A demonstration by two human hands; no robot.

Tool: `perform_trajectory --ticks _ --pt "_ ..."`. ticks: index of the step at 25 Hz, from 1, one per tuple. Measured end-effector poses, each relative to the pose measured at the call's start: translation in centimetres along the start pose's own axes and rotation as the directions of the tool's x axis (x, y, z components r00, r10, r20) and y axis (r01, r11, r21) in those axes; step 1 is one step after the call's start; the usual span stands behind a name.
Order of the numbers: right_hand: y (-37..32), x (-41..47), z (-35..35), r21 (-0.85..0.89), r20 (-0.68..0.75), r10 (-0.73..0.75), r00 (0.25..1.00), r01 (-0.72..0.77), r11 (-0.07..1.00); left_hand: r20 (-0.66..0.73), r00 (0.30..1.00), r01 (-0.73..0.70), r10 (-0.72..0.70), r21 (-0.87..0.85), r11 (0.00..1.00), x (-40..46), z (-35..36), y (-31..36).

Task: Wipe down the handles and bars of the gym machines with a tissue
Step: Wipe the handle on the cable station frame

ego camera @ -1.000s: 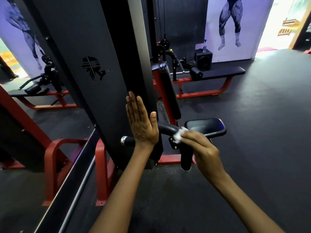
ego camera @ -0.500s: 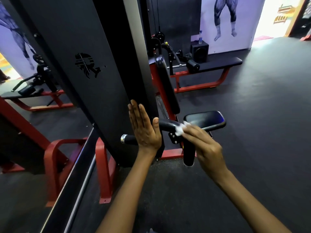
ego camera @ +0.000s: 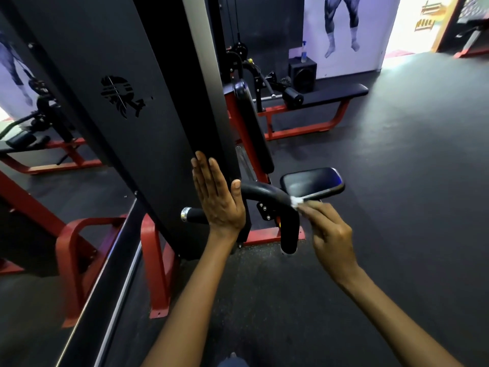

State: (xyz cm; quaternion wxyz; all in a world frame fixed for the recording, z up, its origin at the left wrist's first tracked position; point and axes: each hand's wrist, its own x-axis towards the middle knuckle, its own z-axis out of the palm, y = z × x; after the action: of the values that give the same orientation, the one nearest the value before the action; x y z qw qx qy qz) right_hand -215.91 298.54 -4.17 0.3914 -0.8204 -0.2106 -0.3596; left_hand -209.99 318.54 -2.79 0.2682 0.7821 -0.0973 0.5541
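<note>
White tissue (ego camera: 295,202) pinched in right hand (ego camera: 332,234) fingers against black handle (ego camera: 267,193); left hand (ego camera: 218,201) flat, fingers straight; no readable writing.

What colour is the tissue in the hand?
White. The tissue shows best in the head view, pinched by the right hand against the black handle.

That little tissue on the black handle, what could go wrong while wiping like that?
1. The tissue is a tiny wad pinched in the right hand fingertips, so it might slip out or tear on the handle.
2. It touches only the bend, so the handle's lower end and the chrome-capped grip behind the left hand could get missed.
3. The left hand lies flat against the black column; it may leave smudges there.
</note>
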Motion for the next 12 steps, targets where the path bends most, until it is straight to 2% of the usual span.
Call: perform_trajectory --ticks 2,3,5,7,9,12 --pt "0.2 1.0 -0.2 0.031 -0.02 0.128 0.992 -0.128 0.991 -0.012 1.0 0.002 -0.002 -0.01 1.0 0.0 0.1 0.2" --pt "-0.6 2.8 0.4 0.072 0.023 0.127 0.992 -0.128 0.989 -0.011 1.0 0.006 -0.006 -0.011 1.0 -0.1 0.3 0.1" --pt "-3.5 7.1 2.2 0.139 0.248 0.018 0.969 -0.054 0.989 -0.005 1.0 0.017 -0.017 -0.009 1.0 -0.1 0.3 -0.2" --pt "-5.0 8.7 3.3 0.143 0.345 -0.127 0.93 0.081 0.986 -0.005 1.0 0.02 -0.02 -0.002 1.0 -0.2 0.3 -0.6" --pt "-4.1 6.9 2.8 0.128 0.276 -0.206 0.939 0.177 0.976 -0.013 1.0 -0.011 0.011 0.01 1.0 -0.1 0.2 -0.8" --pt "-1.0 1.2 0.2 0.047 0.13 -0.198 0.971 0.194 0.98 -0.027 0.999 -0.032 0.032 0.001 0.999 0.3 0.2 -0.1"
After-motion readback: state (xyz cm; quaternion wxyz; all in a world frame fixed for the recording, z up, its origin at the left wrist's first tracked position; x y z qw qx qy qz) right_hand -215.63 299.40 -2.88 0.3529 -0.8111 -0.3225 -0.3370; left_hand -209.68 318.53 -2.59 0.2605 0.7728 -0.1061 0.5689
